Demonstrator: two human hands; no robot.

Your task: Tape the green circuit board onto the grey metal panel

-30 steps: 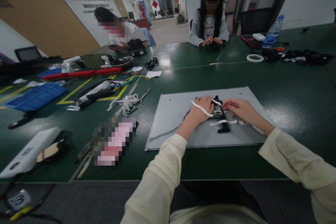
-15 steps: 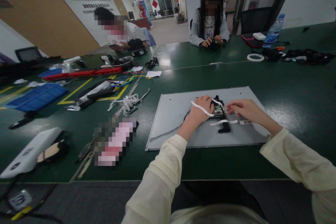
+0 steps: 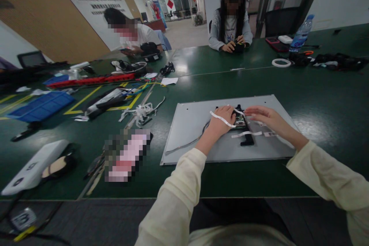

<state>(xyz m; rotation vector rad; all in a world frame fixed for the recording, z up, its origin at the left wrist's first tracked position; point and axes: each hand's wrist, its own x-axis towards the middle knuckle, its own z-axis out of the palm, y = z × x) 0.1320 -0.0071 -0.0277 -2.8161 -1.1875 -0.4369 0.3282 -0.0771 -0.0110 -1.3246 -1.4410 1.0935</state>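
Observation:
A black device with an exposed circuit board [image 3: 240, 120] lies on a light grey panel [image 3: 184, 130]. My left hand [image 3: 220, 121] is closed over its left part, fingers resting on it and hiding that side. One white strip [image 3: 221, 119] lies across the back of this hand. Another narrow white strip [image 3: 246, 134] crosses the black bar [image 3: 247, 140] at the device's near end. My right hand [image 3: 263, 117] is at the device's upper right edge, fingers stretched out and close together. Whether its fingertips touch the strip end there, I cannot tell.
To the left lie a tangle of white strips [image 3: 141, 114], a phone [image 3: 129, 155] with a blurred screen, a white device [image 3: 36, 167] and a blue bin [image 3: 42, 105]. Across the table sit two people. A water bottle [image 3: 301, 34] and tape roll [image 3: 281, 63] are back right.
My right hand has shifted slightly left and up toward the device's edge, and its bent fingers have straightened. My left hand stays in place on the device.

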